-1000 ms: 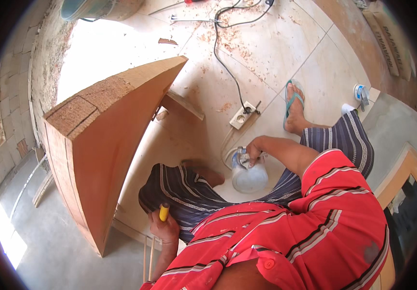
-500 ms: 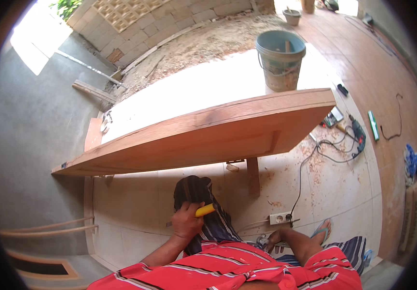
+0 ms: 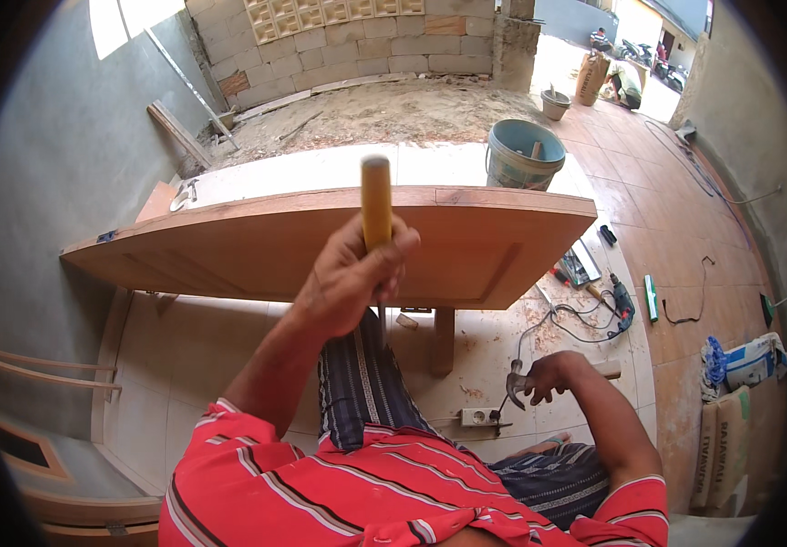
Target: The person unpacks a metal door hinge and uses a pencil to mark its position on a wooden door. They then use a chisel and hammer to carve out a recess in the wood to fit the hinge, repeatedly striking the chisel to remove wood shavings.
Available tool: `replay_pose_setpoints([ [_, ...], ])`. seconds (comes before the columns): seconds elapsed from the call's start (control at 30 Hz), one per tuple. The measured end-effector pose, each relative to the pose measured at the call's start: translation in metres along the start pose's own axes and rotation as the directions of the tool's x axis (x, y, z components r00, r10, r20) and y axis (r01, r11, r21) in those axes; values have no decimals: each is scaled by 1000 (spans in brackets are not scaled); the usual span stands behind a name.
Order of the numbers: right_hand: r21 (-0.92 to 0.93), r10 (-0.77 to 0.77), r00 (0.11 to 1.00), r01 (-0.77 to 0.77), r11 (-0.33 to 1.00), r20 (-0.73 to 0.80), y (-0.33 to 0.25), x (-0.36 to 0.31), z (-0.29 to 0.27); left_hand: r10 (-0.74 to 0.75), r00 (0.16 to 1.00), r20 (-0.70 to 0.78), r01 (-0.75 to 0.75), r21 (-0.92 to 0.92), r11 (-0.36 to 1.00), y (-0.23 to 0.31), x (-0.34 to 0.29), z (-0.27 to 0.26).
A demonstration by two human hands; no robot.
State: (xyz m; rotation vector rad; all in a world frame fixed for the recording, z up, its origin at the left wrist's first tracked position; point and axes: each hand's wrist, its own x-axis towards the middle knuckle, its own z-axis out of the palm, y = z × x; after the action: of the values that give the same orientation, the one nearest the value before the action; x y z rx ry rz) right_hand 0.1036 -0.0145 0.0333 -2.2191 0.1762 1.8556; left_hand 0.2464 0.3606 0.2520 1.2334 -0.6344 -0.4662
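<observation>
My left hand (image 3: 348,273) is closed round the yellow handle (image 3: 376,196) of a chisel, raised in front of a wooden door. The chisel stands upright, its narrow metal blade (image 3: 382,326) pointing down above my knee. On the right, my right hand (image 3: 553,376) grips a claw hammer (image 3: 517,383) close to its head, and the pale wooden handle sticks out to the right behind the hand. Before me the brown panelled door (image 3: 321,260) lies on its long edge, leaning a little, with a small dark metal fitting (image 3: 107,236) at its left end.
A wooden block (image 3: 444,342) is under the door. Right of it lie a power drill (image 3: 623,305) with its cable, wood shavings and a socket box (image 3: 479,417). Behind the door stands a bucket (image 3: 526,150). Sacks (image 3: 731,447) lie at the far right; a person (image 3: 626,84) crouches far off.
My left hand has risen from my knee with the chisel, which has turned upright. My right hand has lifted, bringing the hammer into clear view. The whole view has shifted.
</observation>
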Motion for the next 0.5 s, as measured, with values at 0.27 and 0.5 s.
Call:
replay_pose_setpoints([
  [0.27, 82, 61, 801, -15, 997, -596, -7, -116, 22, 410, 888, -208, -460, -385, 800, 100, 105, -10],
  [0.5, 83, 83, 690, -34, 996, -719, 11, -122, 42, 413, 876, -250, -475, -293, 830, 83, 127, 2],
])
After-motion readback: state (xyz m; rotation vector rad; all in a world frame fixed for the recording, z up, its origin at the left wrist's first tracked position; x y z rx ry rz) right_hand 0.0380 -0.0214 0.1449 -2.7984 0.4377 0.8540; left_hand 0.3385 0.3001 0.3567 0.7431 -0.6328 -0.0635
